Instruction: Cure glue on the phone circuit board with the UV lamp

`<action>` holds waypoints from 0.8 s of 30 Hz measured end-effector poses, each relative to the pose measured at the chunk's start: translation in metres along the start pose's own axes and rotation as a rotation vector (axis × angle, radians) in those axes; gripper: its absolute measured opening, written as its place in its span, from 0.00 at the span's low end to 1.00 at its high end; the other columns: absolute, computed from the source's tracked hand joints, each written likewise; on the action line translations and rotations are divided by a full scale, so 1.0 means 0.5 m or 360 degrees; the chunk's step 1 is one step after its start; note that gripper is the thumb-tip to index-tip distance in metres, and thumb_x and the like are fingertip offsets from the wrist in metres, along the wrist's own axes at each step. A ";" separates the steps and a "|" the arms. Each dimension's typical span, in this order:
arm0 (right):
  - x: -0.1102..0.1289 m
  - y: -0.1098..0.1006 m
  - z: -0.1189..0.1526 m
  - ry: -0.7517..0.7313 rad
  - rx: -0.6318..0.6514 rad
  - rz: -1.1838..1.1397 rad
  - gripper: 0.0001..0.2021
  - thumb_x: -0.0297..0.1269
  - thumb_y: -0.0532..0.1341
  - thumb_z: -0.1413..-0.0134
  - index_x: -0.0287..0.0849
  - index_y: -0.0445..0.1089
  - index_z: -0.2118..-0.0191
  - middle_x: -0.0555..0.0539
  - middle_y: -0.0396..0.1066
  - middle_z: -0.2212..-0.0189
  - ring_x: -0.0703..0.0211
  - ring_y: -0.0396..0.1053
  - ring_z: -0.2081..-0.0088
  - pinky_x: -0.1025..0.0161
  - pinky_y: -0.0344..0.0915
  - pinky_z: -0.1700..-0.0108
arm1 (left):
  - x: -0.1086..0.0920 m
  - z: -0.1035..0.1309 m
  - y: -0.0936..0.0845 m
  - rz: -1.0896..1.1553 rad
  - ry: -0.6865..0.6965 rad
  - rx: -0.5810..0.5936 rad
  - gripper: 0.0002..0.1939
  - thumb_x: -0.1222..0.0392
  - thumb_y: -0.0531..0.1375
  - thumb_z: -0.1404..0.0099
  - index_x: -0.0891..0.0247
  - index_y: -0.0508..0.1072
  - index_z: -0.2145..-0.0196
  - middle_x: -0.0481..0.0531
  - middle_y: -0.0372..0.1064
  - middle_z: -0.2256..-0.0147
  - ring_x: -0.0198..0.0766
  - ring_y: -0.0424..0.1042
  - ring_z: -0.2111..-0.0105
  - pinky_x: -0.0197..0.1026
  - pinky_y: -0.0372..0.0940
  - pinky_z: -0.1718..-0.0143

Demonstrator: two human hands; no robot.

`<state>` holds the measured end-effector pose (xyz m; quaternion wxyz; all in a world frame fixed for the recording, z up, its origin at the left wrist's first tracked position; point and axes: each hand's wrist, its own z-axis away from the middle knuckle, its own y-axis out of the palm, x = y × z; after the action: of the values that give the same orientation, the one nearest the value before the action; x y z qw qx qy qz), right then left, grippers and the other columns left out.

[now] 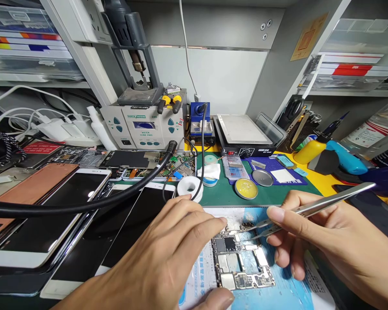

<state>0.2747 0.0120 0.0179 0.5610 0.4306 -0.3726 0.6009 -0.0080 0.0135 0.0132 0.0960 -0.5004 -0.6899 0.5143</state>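
A phone circuit board (228,262) with metal shields, a black chip and open cut-outs lies on a light-blue printed mat (287,284). My left hand (168,249) reaches along its left side, the index fingertip on the upper left edge and the thumb by the lower left corner, bracing it. In my right hand (323,232) are steel tweezers (313,207), pinched between thumb and fingers. Their two tips are apart, over the upper part of the board. Whether they touch a part there is too small to tell.
Several phones (61,211) lie at left under a thick black hose (116,209). Behind stand a rework station (145,125), a solder spool (194,185), a tin of yellow paste (246,188) and a hot plate (242,129). A yellow bottle (310,148) stands at right.
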 end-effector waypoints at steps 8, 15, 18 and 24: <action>0.008 0.009 0.003 -0.0004 0.0000 -0.0017 0.16 0.47 0.82 0.58 0.45 0.79 0.77 0.46 0.79 0.81 0.54 0.76 0.83 0.68 0.73 0.83 | 0.016 0.003 0.018 0.0041 0.0045 -0.0022 0.28 0.54 0.70 0.34 0.62 0.69 0.40 0.52 0.78 0.46 0.47 0.73 0.42 0.49 0.68 0.37; 0.011 0.009 0.004 -0.0037 0.0028 -0.0051 0.15 0.47 0.83 0.61 0.46 0.79 0.77 0.47 0.77 0.82 0.52 0.76 0.80 0.66 0.73 0.82 | 0.001 0.001 0.000 -0.0021 0.0015 -0.0035 0.27 0.56 0.69 0.32 0.62 0.68 0.39 0.53 0.77 0.45 0.47 0.73 0.41 0.49 0.68 0.37; 0.005 0.003 0.006 -0.0026 0.0062 -0.0022 0.15 0.48 0.82 0.58 0.47 0.80 0.74 0.47 0.78 0.81 0.52 0.76 0.80 0.65 0.73 0.80 | -0.005 0.001 -0.007 -0.0019 -0.0006 -0.0008 0.27 0.56 0.69 0.32 0.61 0.68 0.39 0.51 0.77 0.45 0.45 0.72 0.41 0.47 0.67 0.35; 0.007 -0.008 0.013 -0.0016 0.0103 0.0049 0.14 0.49 0.81 0.55 0.48 0.81 0.71 0.46 0.80 0.80 0.52 0.76 0.79 0.65 0.74 0.76 | -0.005 0.000 -0.006 -0.0009 -0.0032 0.0046 0.27 0.56 0.68 0.31 0.60 0.67 0.39 0.50 0.76 0.44 0.42 0.71 0.41 0.45 0.64 0.33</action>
<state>0.2794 0.0077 0.0234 0.5355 0.4458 -0.3623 0.6190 -0.0086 0.0115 0.0167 0.0977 -0.4919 -0.6847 0.5288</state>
